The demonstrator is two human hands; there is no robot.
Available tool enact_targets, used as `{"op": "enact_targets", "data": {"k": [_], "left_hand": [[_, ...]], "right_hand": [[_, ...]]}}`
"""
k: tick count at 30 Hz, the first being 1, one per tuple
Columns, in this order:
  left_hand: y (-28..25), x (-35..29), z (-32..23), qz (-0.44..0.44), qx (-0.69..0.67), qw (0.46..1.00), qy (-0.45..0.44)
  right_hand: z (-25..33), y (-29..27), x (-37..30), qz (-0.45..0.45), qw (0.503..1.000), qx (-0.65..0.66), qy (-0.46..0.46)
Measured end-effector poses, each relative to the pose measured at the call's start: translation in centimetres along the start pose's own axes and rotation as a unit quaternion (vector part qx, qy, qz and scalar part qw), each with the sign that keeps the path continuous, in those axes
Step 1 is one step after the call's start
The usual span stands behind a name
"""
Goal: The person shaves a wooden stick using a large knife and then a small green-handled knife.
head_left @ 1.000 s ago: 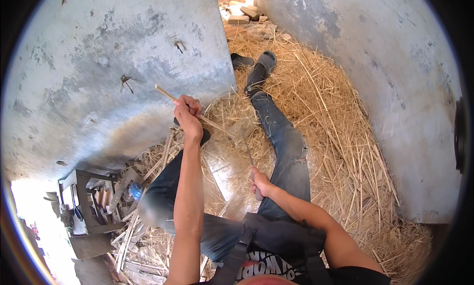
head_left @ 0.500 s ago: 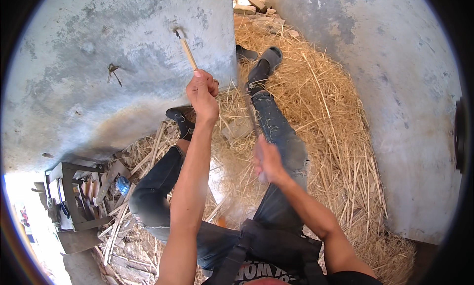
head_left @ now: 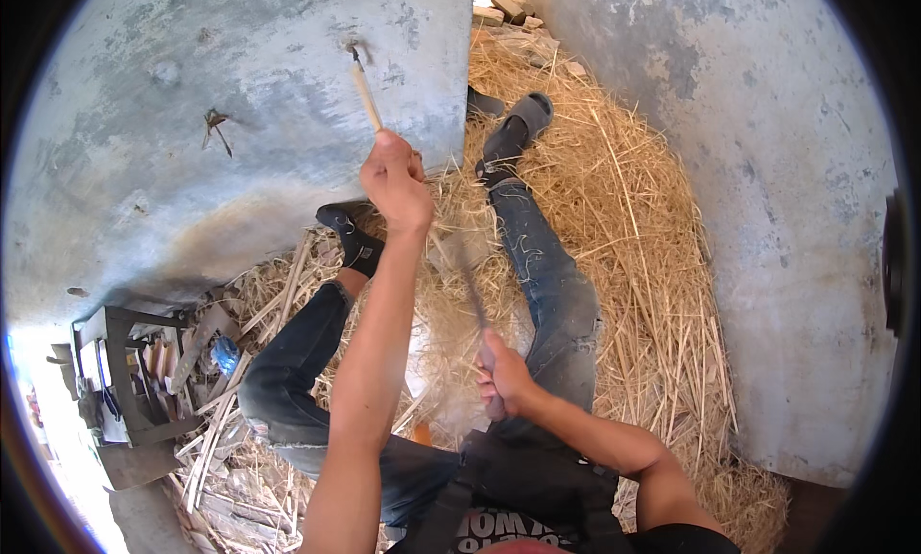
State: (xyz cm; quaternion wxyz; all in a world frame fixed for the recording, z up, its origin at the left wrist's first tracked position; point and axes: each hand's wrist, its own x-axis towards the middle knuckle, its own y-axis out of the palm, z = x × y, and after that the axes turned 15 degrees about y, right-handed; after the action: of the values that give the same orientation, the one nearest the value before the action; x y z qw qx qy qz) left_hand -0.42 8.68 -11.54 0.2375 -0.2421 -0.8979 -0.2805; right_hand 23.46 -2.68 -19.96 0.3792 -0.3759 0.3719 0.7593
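Note:
My left hand point(head_left: 395, 182) is raised, its fingers closed round a pale wooden stick point(head_left: 366, 95). The stick's upper end meets a dark metal piece point(head_left: 354, 52) at the grey wall; how they join is too small to tell. Lower and to the right, my right hand point(head_left: 503, 374) grips the handle of a long, narrow, dark-bladed tool point(head_left: 472, 290), perhaps a knife. Motion blurs its blade, which points up and left, its tip below my left hand and apart from the stick as far as I can see.
My legs point(head_left: 547, 266) are spread over straw and wood shavings point(head_left: 614, 199). A second spiky metal piece point(head_left: 216, 130) sticks out of the left wall point(head_left: 125, 170). Another grey wall point(head_left: 796, 218) rises at the right. A dark wooden frame point(head_left: 125, 377) and a blue plastic object point(head_left: 225, 354) lie at lower left.
My right hand has come down and slightly left with the bladed tool, whose blade now tilts further left. My left hand stays nearly in place on the stick; the view has shifted slightly.

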Motion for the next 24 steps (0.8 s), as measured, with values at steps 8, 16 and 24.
{"op": "enact_targets", "data": {"k": [8, 16, 24], "left_hand": [[-1.5, 0.0, -1.0, -0.025, -0.025, 0.999, 0.017], [0.7, -2.4, -1.8, -0.003, 0.013, 1.000, 0.012], [-6.2, -1.7, -3.2, -0.022, -0.061, 0.997, 0.042]], "right_hand": [[9.7, 0.6, -7.3, 0.111, 0.928, 0.175, -0.308], [-3.1, -0.5, 0.5, 0.066, 0.995, 0.013, 0.078], [-9.1, -4.2, 4.4, -0.037, 0.975, 0.160, 0.149]]}}
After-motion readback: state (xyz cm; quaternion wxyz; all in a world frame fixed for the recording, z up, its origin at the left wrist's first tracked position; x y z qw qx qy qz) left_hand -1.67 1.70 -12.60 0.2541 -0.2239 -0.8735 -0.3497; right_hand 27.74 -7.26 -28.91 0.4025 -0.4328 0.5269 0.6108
